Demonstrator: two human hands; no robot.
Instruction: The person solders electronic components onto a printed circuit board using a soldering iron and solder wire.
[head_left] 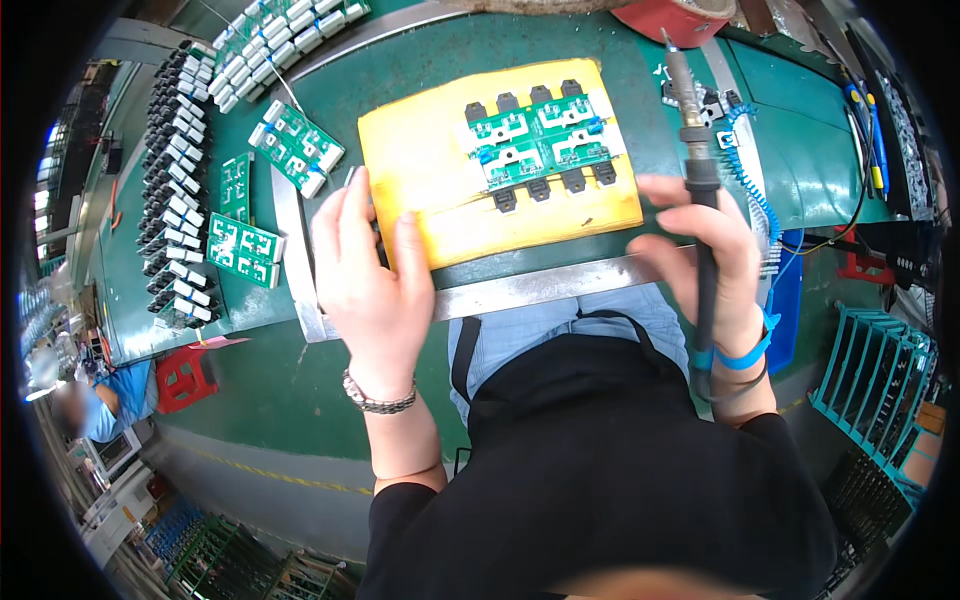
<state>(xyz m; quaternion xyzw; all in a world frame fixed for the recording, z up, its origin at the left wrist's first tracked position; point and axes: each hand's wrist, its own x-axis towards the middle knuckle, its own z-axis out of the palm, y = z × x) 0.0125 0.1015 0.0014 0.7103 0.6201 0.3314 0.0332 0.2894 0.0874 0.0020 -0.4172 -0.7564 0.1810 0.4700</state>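
A green circuit board (545, 143) with black components along its far and near edges lies on a yellow pad (420, 140). At the pad's left edge is my left hand (372, 270), its fingers stretched out and apart, the thumb over the pad. Something dark shows between thumb and fingers, too hidden to name. My right hand (715, 240) is just right of the pad, around a soldering iron (703, 190) whose tip points to the far side. The iron hangs apart from the board.
Several smaller green boards (297, 147) lie left of the pad. Beyond them stand rows of black-and-white components (180, 200). A blue coiled cord (742, 170) lies on the right, and a red container (680, 22) sits at the back. A metal strip (540, 292) edges the bench.
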